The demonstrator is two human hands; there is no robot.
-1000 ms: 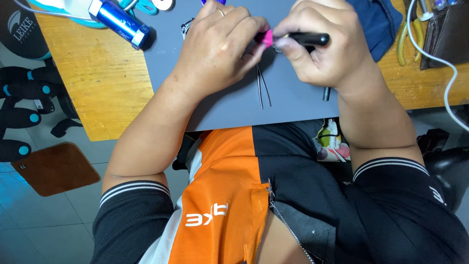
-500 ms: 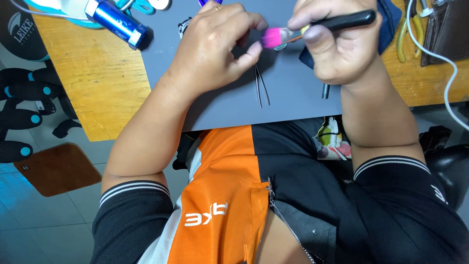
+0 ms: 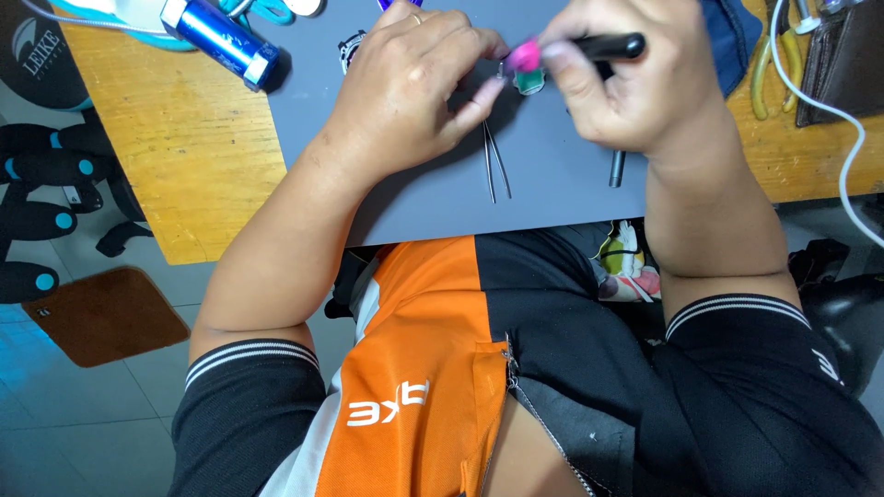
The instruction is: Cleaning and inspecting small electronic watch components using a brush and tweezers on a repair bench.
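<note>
The right hand (image 3: pixel 635 87) grips a black-handled brush (image 3: pixel 603 46), thumb and fingers closed round the handle, its pink tip (image 3: pixel 525 55) pointing left toward the left hand (image 3: pixel 414 87). The left hand's fingers are curled and pinch a small part (image 3: pixel 505 69) right at the pink tip; what that part is cannot be told. Both hands hover over a grey mat (image 3: pixel 552 179) on a wooden table (image 3: pixel 184 156). Just under them a small green piece (image 3: pixel 529 83) lies on the mat, with tweezers (image 3: pixel 495 166) below it and a dark tool (image 3: pixel 617 168) by the right wrist. A blue cylinder (image 3: pixel 219 39) lies at the mat's far left corner.
</note>
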